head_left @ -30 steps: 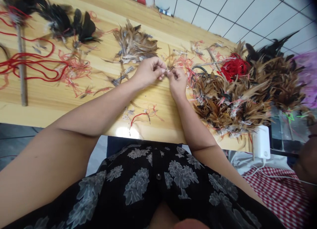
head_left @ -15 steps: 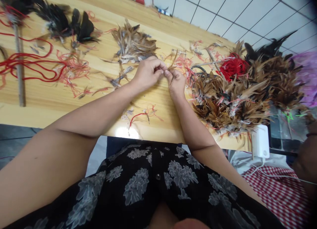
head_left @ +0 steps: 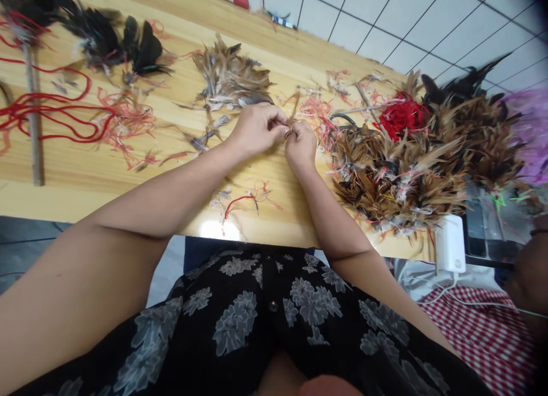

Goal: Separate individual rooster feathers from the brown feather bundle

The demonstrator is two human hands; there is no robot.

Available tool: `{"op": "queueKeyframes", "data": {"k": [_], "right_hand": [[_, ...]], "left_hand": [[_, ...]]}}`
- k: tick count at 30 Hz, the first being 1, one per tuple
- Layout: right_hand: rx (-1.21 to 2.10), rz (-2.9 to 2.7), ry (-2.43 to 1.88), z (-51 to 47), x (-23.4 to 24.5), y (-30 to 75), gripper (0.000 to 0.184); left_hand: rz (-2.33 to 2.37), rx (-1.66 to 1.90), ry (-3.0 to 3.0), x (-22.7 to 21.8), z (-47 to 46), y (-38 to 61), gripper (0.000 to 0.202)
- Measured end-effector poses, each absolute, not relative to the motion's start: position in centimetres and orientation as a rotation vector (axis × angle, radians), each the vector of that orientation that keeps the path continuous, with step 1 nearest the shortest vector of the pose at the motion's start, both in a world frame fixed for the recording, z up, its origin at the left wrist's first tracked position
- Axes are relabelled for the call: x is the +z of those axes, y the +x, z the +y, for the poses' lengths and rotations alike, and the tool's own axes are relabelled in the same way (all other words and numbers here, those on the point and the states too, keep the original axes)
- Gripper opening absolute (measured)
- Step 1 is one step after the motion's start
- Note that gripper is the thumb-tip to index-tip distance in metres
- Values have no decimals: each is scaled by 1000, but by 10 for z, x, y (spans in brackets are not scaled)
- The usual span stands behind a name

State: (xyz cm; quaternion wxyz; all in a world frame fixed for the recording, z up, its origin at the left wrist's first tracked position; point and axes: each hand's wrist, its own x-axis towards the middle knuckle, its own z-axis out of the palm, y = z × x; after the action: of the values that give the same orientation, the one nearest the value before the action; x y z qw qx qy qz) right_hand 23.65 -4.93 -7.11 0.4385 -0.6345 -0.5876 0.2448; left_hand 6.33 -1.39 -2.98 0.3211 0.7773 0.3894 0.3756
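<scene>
My left hand (head_left: 257,128) and my right hand (head_left: 301,145) meet over the middle of a wooden table (head_left: 85,173), fingertips pinched together. Between them they grip a small tuft of brown feathers (head_left: 293,112) that sticks up past the fingers. A loose heap of brown and grey feathers (head_left: 231,76) lies just beyond my left hand. To the right of my right hand spreads a big pile of brown feather bundles (head_left: 411,168) tied with red thread.
Red cord (head_left: 51,110) and thread scraps (head_left: 128,119) lie at the left, black feathers (head_left: 115,42) at the far left back. A red yarn ball (head_left: 402,116) sits behind the brown pile. A white charger (head_left: 450,245) hangs at the table's right edge.
My two hands have drawn closer together, and the brown feather tuft now stands upright between the fingertips instead of lying across my right hand.
</scene>
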Motion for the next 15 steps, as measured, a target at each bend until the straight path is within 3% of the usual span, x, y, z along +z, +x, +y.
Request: {"op": "queueKeyframes", "data": {"k": [9,15], "right_hand": [[611,-1482,-1533,-53,-66,231,52],[853,-1378,-1382,-46,-61,240,67]], "left_hand": [[1119,1057,1933,-39,-13,65,19],[1094,949,1769,-38,4,56,35]]}}
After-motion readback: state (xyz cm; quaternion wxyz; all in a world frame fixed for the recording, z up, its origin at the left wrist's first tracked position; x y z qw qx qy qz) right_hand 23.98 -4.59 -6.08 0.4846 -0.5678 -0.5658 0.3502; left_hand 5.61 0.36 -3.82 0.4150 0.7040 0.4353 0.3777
